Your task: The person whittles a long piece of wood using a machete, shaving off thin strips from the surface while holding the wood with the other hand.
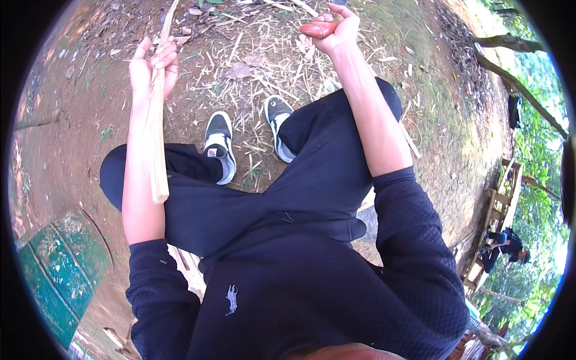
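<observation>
On dirt [78,132] I see shavings [245,80] between left fingers [163,55] curled round a stick [158,138] and right fingers [342,11] gripping a red handle [315,29], shoes [219,133] below.

Wood shavings [276,75] lie scattered on the ground [78,132] before us, ahead of our shoes [217,135]. The stick [157,138] lies in our left hand [157,66] and along that forearm [135,162]; a tool handle [317,29] is in our right hand [336,30]. A panel [60,264] is at our left; another person [510,245] is far right, by a wooden frame [503,207].
</observation>
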